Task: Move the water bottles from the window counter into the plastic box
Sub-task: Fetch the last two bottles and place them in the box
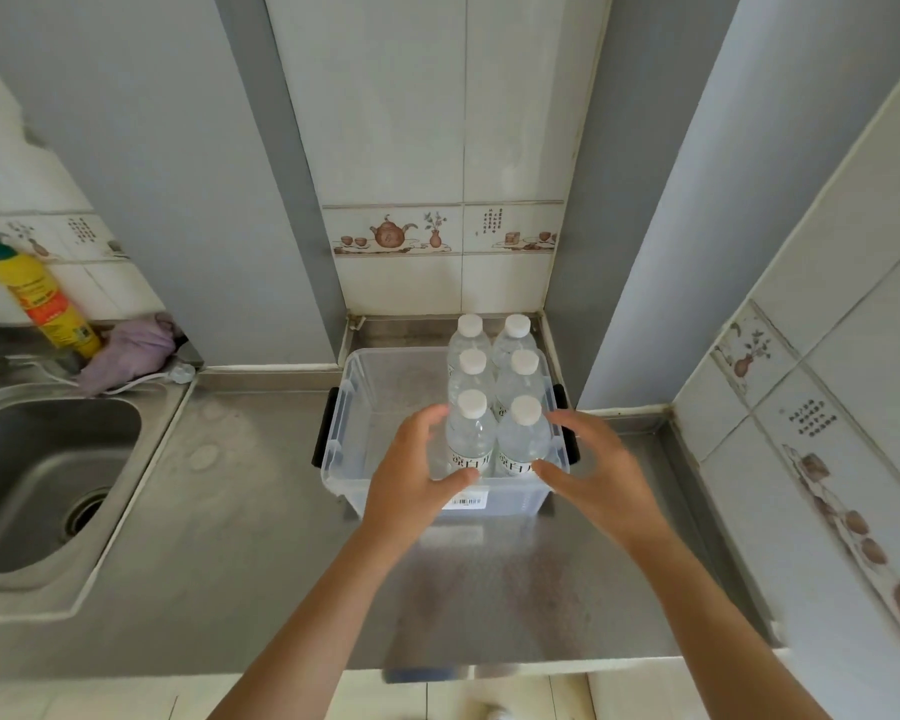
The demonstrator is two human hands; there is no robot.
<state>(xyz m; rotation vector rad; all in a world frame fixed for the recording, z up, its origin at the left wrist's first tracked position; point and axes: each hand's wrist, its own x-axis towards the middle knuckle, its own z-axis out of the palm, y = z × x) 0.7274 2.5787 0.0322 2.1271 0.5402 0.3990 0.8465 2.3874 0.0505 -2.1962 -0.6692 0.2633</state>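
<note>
— Clear plastic, white caps: six water bottles point(494, 402) stand upright in two rows of three, packed along the right side of the plastic box point(354, 407). The front pair sits just inside the near wall.

— So which step is this?

— Placing, I'd judge, or just after it. The front two bottles point(497, 439) are between the hands. The left hand point(417, 470) is beside the left bottle, fingers spread and curved, thumb low near the label. The right hand point(588, 465) mirrors it by the right bottle.

— Gripping them?

— Neither hand looks clamped. The fingers are loosely open around the pair, close to the bottles or barely touching; I cannot tell which.

— And the next move?

— No bottle shows outside the box, so the load looks done, as far as this view reaches. If so, the hands only need to draw straight back without knocking the front caps. The left half of the box is bare, so a nudged bottle could topple that way.

— Around it?

— The box rests on a steel counter point(261, 537), with a sink point(37, 475) at the left and a yellow bottle point(48, 304) and a purple cloth point(131, 350) behind it.
</note>
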